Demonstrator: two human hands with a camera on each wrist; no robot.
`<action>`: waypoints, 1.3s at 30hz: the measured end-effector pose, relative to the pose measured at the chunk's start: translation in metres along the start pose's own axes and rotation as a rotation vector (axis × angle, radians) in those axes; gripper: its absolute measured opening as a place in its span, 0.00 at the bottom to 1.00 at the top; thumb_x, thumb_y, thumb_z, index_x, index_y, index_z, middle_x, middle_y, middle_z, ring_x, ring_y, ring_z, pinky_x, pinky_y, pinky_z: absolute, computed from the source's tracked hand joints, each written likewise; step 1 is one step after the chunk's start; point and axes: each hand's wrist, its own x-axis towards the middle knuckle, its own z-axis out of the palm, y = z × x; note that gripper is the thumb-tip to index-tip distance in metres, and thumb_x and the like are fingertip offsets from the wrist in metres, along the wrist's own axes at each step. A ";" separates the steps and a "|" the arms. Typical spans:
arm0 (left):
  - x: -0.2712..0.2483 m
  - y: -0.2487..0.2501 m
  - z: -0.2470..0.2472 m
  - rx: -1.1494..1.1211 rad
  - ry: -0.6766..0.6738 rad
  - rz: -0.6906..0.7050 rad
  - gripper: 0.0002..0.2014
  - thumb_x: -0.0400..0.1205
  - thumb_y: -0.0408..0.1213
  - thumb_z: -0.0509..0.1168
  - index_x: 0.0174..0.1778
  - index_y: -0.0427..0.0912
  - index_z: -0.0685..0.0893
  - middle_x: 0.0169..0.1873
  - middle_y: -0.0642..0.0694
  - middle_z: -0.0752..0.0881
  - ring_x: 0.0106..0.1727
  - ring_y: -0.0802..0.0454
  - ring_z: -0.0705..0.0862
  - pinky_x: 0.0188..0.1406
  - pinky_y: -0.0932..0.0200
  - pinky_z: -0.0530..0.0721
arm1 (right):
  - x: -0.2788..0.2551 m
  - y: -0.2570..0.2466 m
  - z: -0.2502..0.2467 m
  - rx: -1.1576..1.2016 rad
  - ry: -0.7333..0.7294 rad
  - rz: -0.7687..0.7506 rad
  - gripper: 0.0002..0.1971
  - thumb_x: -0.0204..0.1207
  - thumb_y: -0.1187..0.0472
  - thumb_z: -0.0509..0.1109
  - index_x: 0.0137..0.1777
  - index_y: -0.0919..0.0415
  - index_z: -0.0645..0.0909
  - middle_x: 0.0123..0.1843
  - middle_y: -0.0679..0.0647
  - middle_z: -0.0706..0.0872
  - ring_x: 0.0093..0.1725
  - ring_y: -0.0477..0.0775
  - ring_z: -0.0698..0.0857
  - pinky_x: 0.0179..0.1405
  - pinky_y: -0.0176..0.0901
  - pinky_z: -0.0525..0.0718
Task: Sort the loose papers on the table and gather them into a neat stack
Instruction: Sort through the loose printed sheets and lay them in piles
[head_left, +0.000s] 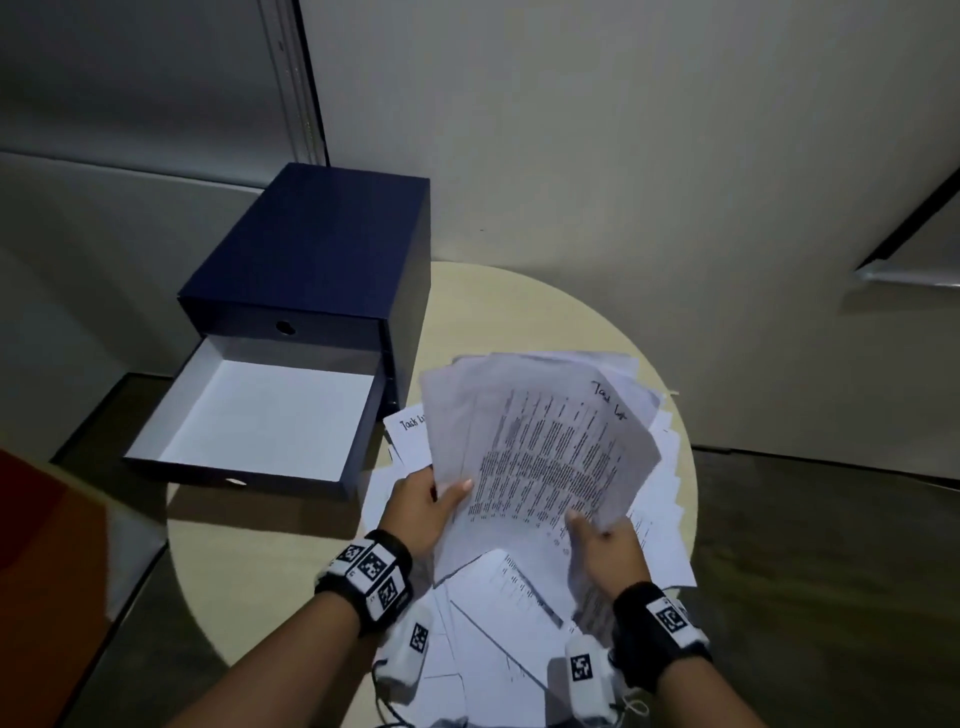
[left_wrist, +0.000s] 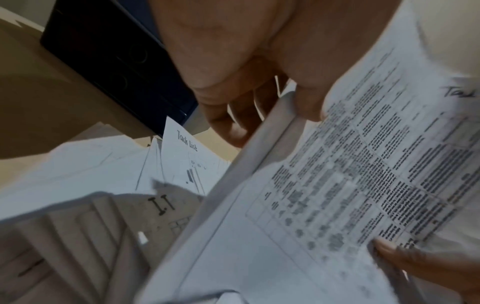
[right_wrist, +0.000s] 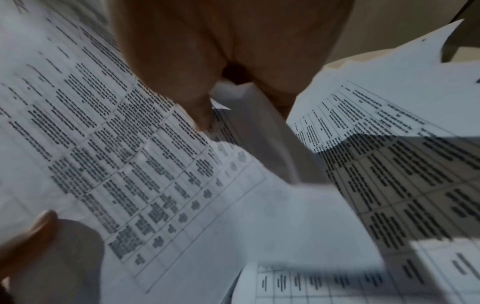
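Note:
A fanned bundle of printed papers (head_left: 540, 441) is raised above the round table (head_left: 270, 561), its top sheet a printed table headed "Task List". My left hand (head_left: 421, 506) grips the bundle's left edge, thumb on top (left_wrist: 309, 98). My right hand (head_left: 605, 545) pinches the bundle's lower right corner, thumb on the printed face (right_wrist: 200, 107). Loose papers (head_left: 493, 613) lie scattered on the table beneath and around the bundle, one showing "Task List" (left_wrist: 187, 142) near the box.
A dark blue drawer box (head_left: 322, 270) stands at the table's back left, its lower drawer (head_left: 260, 421) pulled out with a white inside. Walls close in behind. A red object (head_left: 41, 545) shows at the left edge.

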 end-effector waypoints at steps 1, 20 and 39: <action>0.000 -0.003 0.000 -0.011 -0.018 -0.008 0.12 0.83 0.46 0.69 0.58 0.46 0.88 0.51 0.50 0.92 0.51 0.54 0.88 0.51 0.62 0.84 | 0.000 0.000 -0.001 -0.022 0.012 0.008 0.16 0.84 0.56 0.69 0.36 0.61 0.74 0.30 0.56 0.74 0.32 0.53 0.74 0.33 0.45 0.71; -0.018 -0.088 -0.030 0.063 0.049 -0.726 0.24 0.78 0.41 0.74 0.66 0.39 0.74 0.63 0.40 0.81 0.64 0.39 0.82 0.55 0.54 0.77 | 0.043 0.088 -0.004 -0.313 -0.119 0.495 0.13 0.85 0.49 0.67 0.47 0.51 0.66 0.33 0.52 0.66 0.24 0.51 0.71 0.34 0.46 0.73; -0.048 0.059 -0.038 0.571 0.244 0.088 0.04 0.89 0.38 0.55 0.52 0.41 0.69 0.33 0.43 0.83 0.31 0.44 0.84 0.29 0.49 0.84 | 0.025 0.069 0.001 -0.113 -0.078 0.492 0.37 0.86 0.56 0.66 0.88 0.66 0.51 0.88 0.64 0.61 0.84 0.68 0.66 0.82 0.60 0.67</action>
